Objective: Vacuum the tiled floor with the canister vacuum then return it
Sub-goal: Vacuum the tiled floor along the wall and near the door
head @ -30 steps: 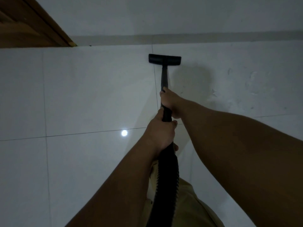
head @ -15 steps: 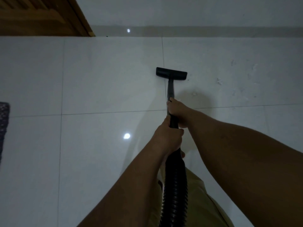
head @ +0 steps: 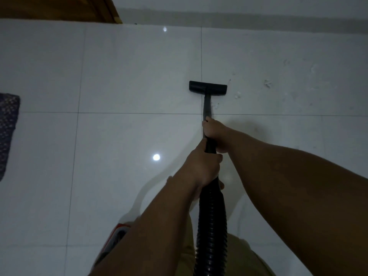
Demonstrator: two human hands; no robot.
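Hands grip the vacuum wand in line, one ahead of the other. Right hand (head: 214, 132) is forward, fingers curled round the wand (head: 207, 104) just behind its bare section. Left hand (head: 203, 166) is behind it, fingers wrapped round the black cuff where the wand meets the ribbed hose (head: 212, 226). The two hands are nearly touching, with a short length of black tube showing between them.

Compared with the frames from half a second and one second ago, the nozzle (head: 208, 88) has drawn back from the wall: it was close to the skirting at first and now sits well into the tile, near the crossing of two grout lines. Both grips are unchanged. More of the mat and a red-edged object have come into view.

Nozzle lies flat on the floor (head: 129, 76), straddling a grout line. White debris specks (head: 238, 95) lie just right of the nozzle and further right across the same tile. Hose runs down between the forearms and out of the lower edge.

Skirting (head: 258, 15) runs along the far edge of the floor. Wooden frame (head: 59, 8) occupies the upper left corner. Dark woven mat (head: 8, 132) lies at the left edge. Red-edged object (head: 117, 236), partly hidden by the left forearm, cannot be identified.
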